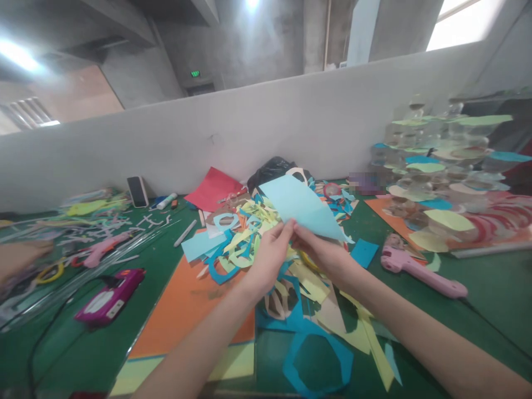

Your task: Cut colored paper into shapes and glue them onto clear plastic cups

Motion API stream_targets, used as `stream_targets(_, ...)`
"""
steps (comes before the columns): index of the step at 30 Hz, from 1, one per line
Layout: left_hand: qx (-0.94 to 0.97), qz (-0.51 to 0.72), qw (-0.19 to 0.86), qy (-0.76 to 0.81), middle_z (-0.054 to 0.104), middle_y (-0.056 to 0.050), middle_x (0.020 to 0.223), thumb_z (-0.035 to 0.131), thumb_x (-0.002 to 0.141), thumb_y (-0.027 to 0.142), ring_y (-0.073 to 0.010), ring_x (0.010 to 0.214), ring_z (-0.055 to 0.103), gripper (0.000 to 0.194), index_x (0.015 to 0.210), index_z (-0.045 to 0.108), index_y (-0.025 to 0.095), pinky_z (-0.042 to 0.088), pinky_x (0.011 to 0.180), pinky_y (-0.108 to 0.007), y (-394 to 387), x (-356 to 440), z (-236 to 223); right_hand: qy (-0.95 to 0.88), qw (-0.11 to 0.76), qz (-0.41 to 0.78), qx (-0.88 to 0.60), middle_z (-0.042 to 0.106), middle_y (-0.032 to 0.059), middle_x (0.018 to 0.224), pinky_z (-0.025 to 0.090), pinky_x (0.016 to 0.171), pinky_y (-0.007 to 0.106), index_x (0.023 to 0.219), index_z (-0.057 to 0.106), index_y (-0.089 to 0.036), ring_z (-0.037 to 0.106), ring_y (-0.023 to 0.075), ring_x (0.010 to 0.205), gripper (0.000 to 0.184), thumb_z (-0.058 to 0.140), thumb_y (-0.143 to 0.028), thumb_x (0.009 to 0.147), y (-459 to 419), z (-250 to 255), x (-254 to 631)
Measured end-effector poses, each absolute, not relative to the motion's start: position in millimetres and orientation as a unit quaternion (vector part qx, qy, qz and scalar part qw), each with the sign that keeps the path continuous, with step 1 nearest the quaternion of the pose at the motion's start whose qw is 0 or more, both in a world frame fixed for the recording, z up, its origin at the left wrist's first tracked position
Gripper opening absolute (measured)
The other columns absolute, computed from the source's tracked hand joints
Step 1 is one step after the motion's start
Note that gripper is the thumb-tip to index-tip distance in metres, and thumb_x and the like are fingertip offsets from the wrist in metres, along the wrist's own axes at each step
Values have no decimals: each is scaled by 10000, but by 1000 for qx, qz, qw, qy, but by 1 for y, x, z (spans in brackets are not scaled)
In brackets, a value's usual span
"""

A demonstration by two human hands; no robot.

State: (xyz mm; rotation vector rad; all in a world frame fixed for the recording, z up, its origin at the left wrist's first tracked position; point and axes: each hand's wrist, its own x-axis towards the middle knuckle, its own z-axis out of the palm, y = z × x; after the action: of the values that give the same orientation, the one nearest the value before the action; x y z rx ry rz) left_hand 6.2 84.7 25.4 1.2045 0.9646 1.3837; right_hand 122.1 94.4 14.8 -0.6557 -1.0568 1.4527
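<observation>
Both my hands meet above the middle of the green table (490, 277). My left hand (270, 257) and my right hand (322, 252) pinch the near edge of a light blue sheet of paper (301, 208), which is lifted and slants away from me. Under the hands lies a heap of cut paper scraps (245, 233) in blue, yellow and cream. An orange sheet (187, 310) lies flat beneath my left forearm. A blue cut-out frame (318, 363) lies near the table's front.
A pink glue gun (419, 269) lies to the right, another pink tool (110, 296) to the left. A red sheet (211, 188), a black bag (268, 169) and a phone (137, 192) stand by the grey wall. Jars topped with paper discs (436, 160) fill the right. Another person's hand (19, 257) shows far left.
</observation>
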Motion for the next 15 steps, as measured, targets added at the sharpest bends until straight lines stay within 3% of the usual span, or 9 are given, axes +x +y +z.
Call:
stream_targets(5, 513, 579, 469, 426, 574, 17, 672, 641, 830, 492, -134, 715, 537, 345, 674, 609, 185, 442, 719, -255, 87, 6, 28, -408, 592, 629, -296, 736, 57, 902, 548, 839, 363, 846, 699, -199, 678, 227, 881, 337, 827, -431, 639, 94, 20, 121)
stream_targets(8, 509, 588, 461, 427, 631, 0, 696, 640, 823, 510, -156, 751, 594, 341, 715, 645, 186, 473, 754, -275, 91, 1, 31, -381, 599, 616, -342, 716, 38, 780, 545, 840, 366, 755, 700, -197, 667, 208, 791, 335, 871, -419, 571, 101, 19, 128)
stream_targets(15, 472, 654, 437, 399, 732, -42, 876, 695, 782, 484, -195, 950, 656, 298, 789, 703, 186, 485, 919, -323, 105, -19, 42, -471, 558, 580, -361, 673, 22, 715, 520, 806, 325, 673, 706, -185, 586, 133, 659, 383, 795, -556, 650, 112, 19, 142)
